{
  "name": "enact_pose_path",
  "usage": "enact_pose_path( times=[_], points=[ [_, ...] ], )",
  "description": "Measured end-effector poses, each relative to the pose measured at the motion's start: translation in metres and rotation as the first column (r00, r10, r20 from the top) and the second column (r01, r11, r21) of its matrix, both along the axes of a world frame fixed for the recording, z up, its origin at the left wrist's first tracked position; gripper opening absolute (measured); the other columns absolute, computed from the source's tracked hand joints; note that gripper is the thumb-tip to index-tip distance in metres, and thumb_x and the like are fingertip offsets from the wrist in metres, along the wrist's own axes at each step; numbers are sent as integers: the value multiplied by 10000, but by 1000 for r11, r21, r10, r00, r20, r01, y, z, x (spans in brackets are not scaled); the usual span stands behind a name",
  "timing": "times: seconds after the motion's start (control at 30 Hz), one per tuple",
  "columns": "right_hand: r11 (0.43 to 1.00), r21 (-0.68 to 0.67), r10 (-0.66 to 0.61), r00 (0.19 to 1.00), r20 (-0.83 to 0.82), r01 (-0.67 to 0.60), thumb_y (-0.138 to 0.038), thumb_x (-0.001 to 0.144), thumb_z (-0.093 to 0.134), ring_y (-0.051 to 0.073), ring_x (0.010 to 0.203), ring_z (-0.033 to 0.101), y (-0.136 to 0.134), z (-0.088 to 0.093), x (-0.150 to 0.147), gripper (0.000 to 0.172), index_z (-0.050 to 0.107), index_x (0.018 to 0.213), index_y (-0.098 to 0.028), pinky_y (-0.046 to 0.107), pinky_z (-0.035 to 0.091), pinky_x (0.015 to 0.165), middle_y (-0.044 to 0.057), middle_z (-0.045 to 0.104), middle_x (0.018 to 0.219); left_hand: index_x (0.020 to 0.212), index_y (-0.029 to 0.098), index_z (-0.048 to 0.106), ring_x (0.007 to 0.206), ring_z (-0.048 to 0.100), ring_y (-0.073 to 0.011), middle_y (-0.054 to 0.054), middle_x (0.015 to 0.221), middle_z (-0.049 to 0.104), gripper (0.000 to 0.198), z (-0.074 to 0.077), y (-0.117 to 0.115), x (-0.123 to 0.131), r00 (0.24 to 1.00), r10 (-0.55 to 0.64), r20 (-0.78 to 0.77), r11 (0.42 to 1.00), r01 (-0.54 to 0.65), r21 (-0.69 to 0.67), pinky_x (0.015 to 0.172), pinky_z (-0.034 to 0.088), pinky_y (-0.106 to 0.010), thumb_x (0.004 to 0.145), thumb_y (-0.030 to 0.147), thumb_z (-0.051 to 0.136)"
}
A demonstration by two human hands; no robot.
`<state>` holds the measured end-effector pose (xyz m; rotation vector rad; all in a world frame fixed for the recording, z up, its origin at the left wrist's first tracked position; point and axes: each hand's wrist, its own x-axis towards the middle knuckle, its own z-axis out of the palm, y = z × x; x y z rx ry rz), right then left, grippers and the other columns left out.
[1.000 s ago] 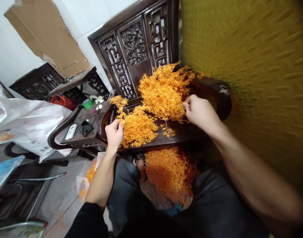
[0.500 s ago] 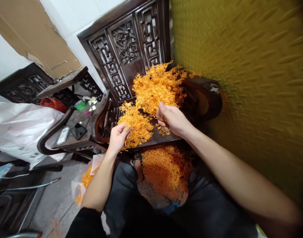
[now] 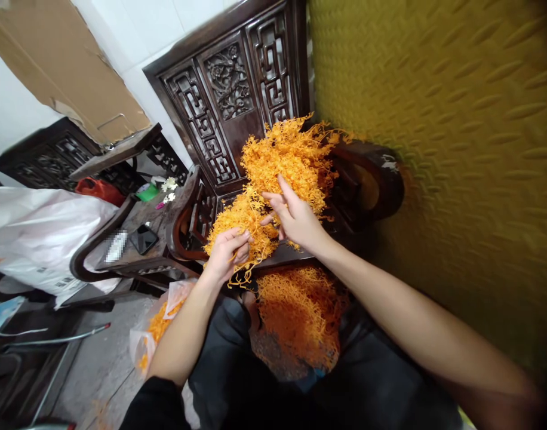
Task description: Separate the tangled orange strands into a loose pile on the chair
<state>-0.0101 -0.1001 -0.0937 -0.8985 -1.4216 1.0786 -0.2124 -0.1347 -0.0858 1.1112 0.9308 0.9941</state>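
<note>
A big heap of thin orange strands (image 3: 291, 158) lies on the seat of a dark carved wooden chair (image 3: 229, 101), with a smaller heap (image 3: 233, 218) in front of it. My left hand (image 3: 226, 254) pinches a small tuft of strands at the near edge of the smaller heap. My right hand (image 3: 294, 218) hovers over the heaps with fingers spread, a few strands between thumb and fingers. More orange strands (image 3: 300, 316) fill a container on my lap.
A yellow embossed wall (image 3: 435, 119) stands close on the right. Left of the chair a side table (image 3: 134, 239) holds a phone (image 3: 143, 237) and a remote. A white plastic bag (image 3: 40, 227) lies further left. A small bag of strands (image 3: 154, 325) sits on the floor.
My right hand has come from the right edge of the big heap to its front and opened its fingers. My left hand lowered its tuft and now sits beside the right hand.
</note>
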Motion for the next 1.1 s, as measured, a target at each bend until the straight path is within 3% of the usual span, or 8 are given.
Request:
enact_pose_path(
  times=[0.13, 0.23, 0.33, 0.57, 0.77, 0.87, 0.97, 1.1],
  points=[
    [994, -35, -100, 985, 141, 106, -523, 1043, 508, 275, 965, 780, 14, -6, -8, 757, 309, 1691, -185, 414, 652, 808, 173, 688, 1385, 766, 132, 673, 344, 275, -31, 81, 408, 404, 377, -3, -1, 7, 999, -22, -26, 999, 21, -44, 389, 182, -190, 788, 469, 840],
    [987, 19, -162, 975, 155, 161, -507, 1053, 485, 308, 1436, 555, 27, -9, -13, 648, 466, 1612, -180, 482, 465, 1199, 147, 539, 1582, 758, 124, 674, 348, 276, -28, 78, 412, 415, 393, -5, -2, 13, 999, -35, -36, 997, 33, -72, 393, 171, -193, 759, 469, 861],
    [981, 95, -183, 974, 132, 171, -481, 1070, 454, 281, 1513, 468, 31, -7, -14, 591, 519, 1572, -175, 476, 373, 1269, 127, 511, 1610, 757, 120, 674, 346, 268, -26, 80, 404, 408, 396, -6, -3, 15, 998, -56, -36, 995, 53, -79, 397, 162, -195, 762, 469, 859],
    [952, 273, -191, 965, 180, 138, -496, 1040, 547, 254, 1413, 584, 19, 6, -10, 513, 639, 1462, -219, 472, 408, 1235, 91, 623, 1509, 753, 134, 659, 345, 253, -34, 88, 402, 392, 408, -6, -2, 13, 997, -35, -75, 996, 29, -86, 399, 147, -207, 759, 500, 842],
    [973, 133, -220, 940, 259, 191, -511, 1018, 562, 315, 1364, 620, 27, 0, -13, 546, 682, 1385, -125, 505, 431, 1191, 183, 665, 1433, 717, 148, 643, 400, 315, -56, 68, 430, 437, 400, -7, -5, 20, 967, 7, -253, 999, 7, 54, 442, 206, -223, 770, 517, 789],
    [987, -2, -154, 965, 212, 158, -620, 987, 567, 293, 1006, 763, 32, -5, -13, 561, 714, 1253, -148, 463, 580, 944, 153, 785, 1095, 693, 162, 610, 416, 344, -67, 62, 449, 458, 343, -8, -5, 24, 940, 19, -341, 995, 14, 95, 456, 223, -226, 771, 465, 751],
    [993, -103, -53, 992, 114, 65, -709, 954, 562, 185, 502, 627, 33, -9, -13, 499, 656, 1031, -224, 331, 520, 541, -13, 643, 630, 696, 164, 608, 426, 363, -73, 55, 470, 475, 329, -8, -5, 26, 919, 5, -395, 993, 40, 107, 463, 241, -231, 779, 461, 724],
    [993, -100, -59, 998, 38, 63, -669, 972, 564, 142, 437, 523, 32, -10, -14, 445, 481, 834, -254, 268, 411, 474, -60, 523, 519, 711, 162, 621, 426, 349, -74, 60, 473, 461, 337, -6, -6, 27, 912, -12, -411, 993, 60, 104, 458, 232, -237, 785, 479, 711]
  ],
)
